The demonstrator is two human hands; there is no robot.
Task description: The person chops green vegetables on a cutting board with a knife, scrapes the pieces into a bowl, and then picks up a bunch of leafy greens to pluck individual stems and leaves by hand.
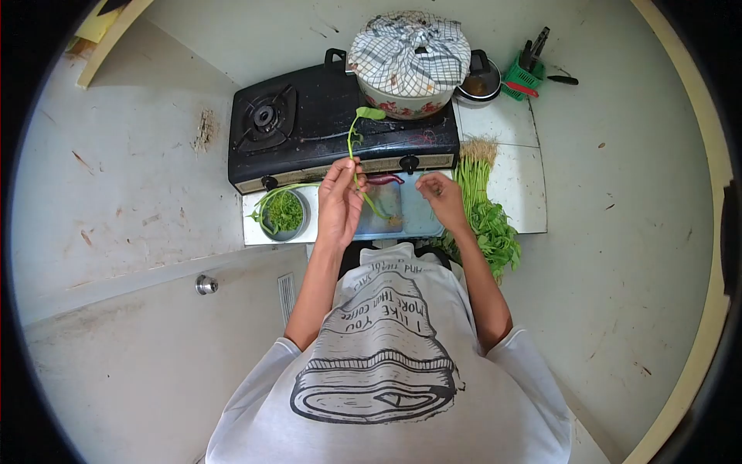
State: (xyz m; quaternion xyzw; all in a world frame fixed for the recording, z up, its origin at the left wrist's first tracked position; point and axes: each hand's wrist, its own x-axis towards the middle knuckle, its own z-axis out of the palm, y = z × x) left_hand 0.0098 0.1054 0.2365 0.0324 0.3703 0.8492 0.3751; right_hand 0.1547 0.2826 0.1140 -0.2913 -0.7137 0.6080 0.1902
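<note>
My left hand (340, 197) pinches a long green vegetable stem (351, 143) upright. A single leaf tops it, and its lower end bends down toward the small pale roots. To the right, my right hand (444, 203) is raised apart from the stem, its fingers curled and thumb close to the index finger; whatever they may hold is too small to see. Beneath both hands lies a light blue board or tray (420, 216). A dark red handle-like object (384, 179) rests at its far edge. A bundle of rooted leafy greens (479, 193) lies beside my right forearm.
A grey bowl of chopped greens (283, 213) with stems stands left. Behind is a black gas stove (309, 108), carrying a large flowered pot (406, 100) topped with a checked cloth (410, 54). A small pot (481, 83) and green utensil basket (522, 79) are at back right.
</note>
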